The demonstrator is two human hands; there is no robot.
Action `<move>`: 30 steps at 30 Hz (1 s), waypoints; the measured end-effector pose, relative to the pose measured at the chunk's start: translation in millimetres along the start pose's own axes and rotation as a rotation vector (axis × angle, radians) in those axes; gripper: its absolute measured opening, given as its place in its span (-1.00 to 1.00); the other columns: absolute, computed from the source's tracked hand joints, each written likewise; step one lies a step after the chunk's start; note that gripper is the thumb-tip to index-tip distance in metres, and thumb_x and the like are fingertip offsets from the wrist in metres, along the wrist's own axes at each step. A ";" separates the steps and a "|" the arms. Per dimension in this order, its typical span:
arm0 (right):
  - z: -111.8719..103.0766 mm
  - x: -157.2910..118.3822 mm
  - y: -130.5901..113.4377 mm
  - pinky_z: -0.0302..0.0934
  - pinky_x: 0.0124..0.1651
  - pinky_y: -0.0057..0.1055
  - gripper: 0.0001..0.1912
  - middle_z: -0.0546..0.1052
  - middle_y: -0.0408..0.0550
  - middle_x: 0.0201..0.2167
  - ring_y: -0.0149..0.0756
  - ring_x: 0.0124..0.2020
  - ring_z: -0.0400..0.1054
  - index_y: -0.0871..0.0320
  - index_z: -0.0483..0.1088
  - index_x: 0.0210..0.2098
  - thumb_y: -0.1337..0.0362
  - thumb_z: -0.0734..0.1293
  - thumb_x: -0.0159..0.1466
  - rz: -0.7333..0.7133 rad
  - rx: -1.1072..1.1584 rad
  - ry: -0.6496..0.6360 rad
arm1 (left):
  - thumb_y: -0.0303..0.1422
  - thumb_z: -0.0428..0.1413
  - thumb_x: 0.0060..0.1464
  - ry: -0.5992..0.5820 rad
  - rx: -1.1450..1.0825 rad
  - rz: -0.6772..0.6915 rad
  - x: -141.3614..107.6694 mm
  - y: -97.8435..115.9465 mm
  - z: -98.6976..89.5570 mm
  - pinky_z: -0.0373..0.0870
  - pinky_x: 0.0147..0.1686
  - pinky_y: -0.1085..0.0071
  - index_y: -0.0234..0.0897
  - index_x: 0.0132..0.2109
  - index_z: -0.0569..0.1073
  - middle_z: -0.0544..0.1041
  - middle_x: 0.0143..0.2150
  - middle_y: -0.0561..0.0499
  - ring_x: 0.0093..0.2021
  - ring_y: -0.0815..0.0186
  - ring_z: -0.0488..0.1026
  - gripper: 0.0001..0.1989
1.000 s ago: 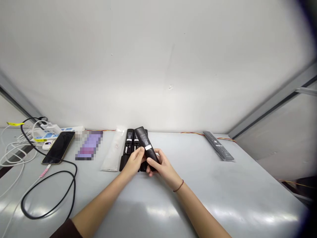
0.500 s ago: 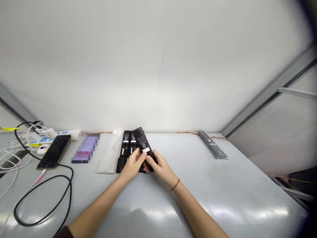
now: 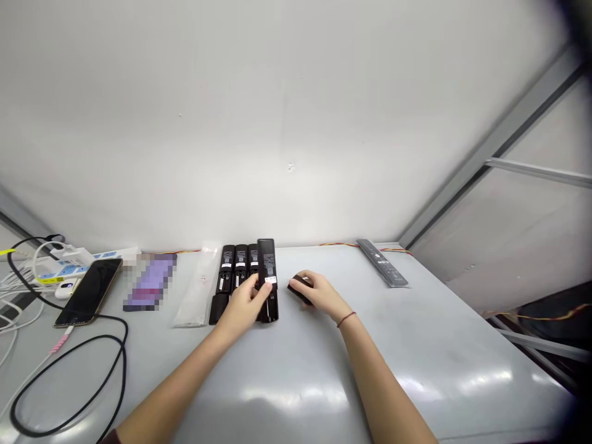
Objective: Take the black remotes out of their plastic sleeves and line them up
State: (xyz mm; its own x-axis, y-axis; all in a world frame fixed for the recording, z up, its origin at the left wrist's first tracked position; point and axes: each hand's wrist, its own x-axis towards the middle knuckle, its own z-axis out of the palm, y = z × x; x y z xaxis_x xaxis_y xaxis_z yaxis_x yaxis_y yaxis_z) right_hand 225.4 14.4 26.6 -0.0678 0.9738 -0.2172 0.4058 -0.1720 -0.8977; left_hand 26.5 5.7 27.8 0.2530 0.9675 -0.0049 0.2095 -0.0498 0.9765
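Observation:
My left hand (image 3: 245, 301) is closed around a black remote control (image 3: 266, 259), back side up, with its battery compartment exposed at the near end. Pinched in my right hand (image 3: 319, 291) is a small black battery cover (image 3: 300, 288), held apart from the remote and just above the table. To the left of the held remote, several black remotes (image 3: 226, 259) lie face down in a row, battery compartments uncovered. A loose black cover (image 3: 218, 308) rests at the near end of the leftmost one. My left hand hides the near ends of the others.
A clear plastic sleeve (image 3: 198, 290) lies left of the row. Farther left are a blurred purple item (image 3: 152, 283), a phone (image 3: 90, 290), a power strip (image 3: 124, 254) and looping black cable (image 3: 123, 364). Another remote in plastic (image 3: 382, 263) lies at the back right.
The battery cover has come off the remote and moved right in my right hand. My left hand has turned the remote upright in line with the row. The view has shifted slightly.

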 end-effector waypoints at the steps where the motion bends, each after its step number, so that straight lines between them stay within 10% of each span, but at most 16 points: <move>1: -2.8 1.4 1.8 0.12 -0.59 -0.48 -0.66 0.40 -0.16 -0.53 -0.42 -0.64 0.29 0.16 0.34 -0.33 -0.01 0.28 0.14 -0.009 -0.037 0.062 | -0.07 0.00 0.07 -0.036 0.085 -0.008 -2.8 0.3 3.9 0.33 -0.21 0.35 -0.27 -0.11 0.44 0.50 -0.21 -0.07 -0.26 0.26 0.42 -0.60; 13: -9.4 8.9 17.6 0.09 -0.35 -0.39 -0.75 0.50 0.00 -0.43 -0.21 -0.39 0.36 0.15 0.37 -0.34 0.09 0.24 0.19 0.000 -0.538 0.279 | -0.23 -0.10 0.17 -0.139 0.550 0.055 -14.1 -2.3 45.3 0.28 -0.09 0.21 -0.32 0.24 0.12 0.43 -0.01 -0.24 -0.01 0.07 0.39 -0.47; 19: -7.2 11.3 21.9 0.13 -0.24 -0.34 -0.71 0.49 0.14 -0.30 -0.12 -0.28 0.36 0.21 0.38 -0.28 0.10 0.21 0.22 -0.034 -0.637 0.330 | -0.29 -0.14 0.21 -0.154 0.956 0.085 -15.3 3.5 46.6 0.35 -0.32 0.35 -0.31 0.20 0.18 0.48 -0.15 -0.21 -0.27 0.17 0.49 -0.57; 25: -5.0 10.1 23.7 0.13 -0.10 -0.28 -0.58 0.42 0.22 -0.18 -0.08 -0.19 0.33 0.30 0.30 -0.04 0.13 0.23 0.22 -0.043 -0.695 0.370 | -0.18 -0.08 0.19 -0.437 1.043 0.537 -32.1 0.2 34.9 0.28 -0.43 0.45 -0.23 -0.19 0.38 0.44 -0.22 -0.04 -0.29 0.30 0.43 -0.74; 30: -2.9 7.7 20.4 0.13 -0.09 -0.29 -0.63 0.41 0.17 -0.20 -0.10 -0.21 0.33 0.26 0.33 -0.08 0.14 0.23 0.22 -0.049 -0.671 0.342 | -0.23 0.00 0.16 -0.448 1.125 0.622 -31.6 -8.9 31.4 0.19 -0.39 0.40 -0.25 -0.25 0.37 0.45 -0.33 0.02 -0.35 0.33 0.39 -0.82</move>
State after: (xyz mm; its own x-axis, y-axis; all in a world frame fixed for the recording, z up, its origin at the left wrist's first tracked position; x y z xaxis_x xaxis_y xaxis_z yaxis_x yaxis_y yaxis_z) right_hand 235.8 18.8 7.7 0.1426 0.9887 0.0468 0.8851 -0.1062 -0.4530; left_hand 46.3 -32.2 12.5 0.8244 0.5590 0.0889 0.5450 -0.8264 0.1417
